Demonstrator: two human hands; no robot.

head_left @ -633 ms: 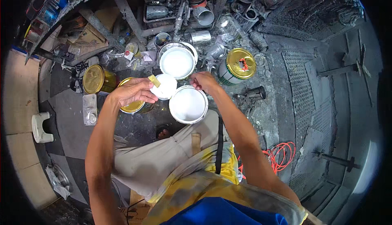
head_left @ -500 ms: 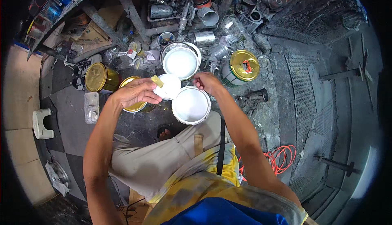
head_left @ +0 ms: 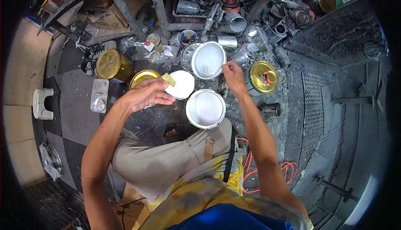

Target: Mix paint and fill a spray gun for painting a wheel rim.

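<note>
In my left hand (head_left: 151, 93) are a white round disc (head_left: 180, 87) and a small yellow flat piece (head_left: 168, 79) at the disc's left edge. My right hand (head_left: 233, 74) is closed on the right rim of a white round container (head_left: 208, 59), lifted slightly from a darker round tin (head_left: 188, 57) partly hidden behind it. A white open tub (head_left: 205, 109) with pale contents stands on the floor below, in front of my legs. A gold-lidded tin (head_left: 140, 78) sits behind my left hand, and another (head_left: 263, 73) stands right of my right hand.
Another gold tin (head_left: 107, 65) and a white stool (head_left: 42, 104) are at left. Cluttered cans, tubes and scraps (head_left: 236, 21) lie at the back under a grimy bench frame (head_left: 161, 10). A dark cylinder (head_left: 270, 109) and orange cable (head_left: 286, 171) lie at right.
My right hand has moved up and right with the upper white container, which has shifted off the darker tin behind it. My left hand still holds the disc; the view has shifted.
</note>
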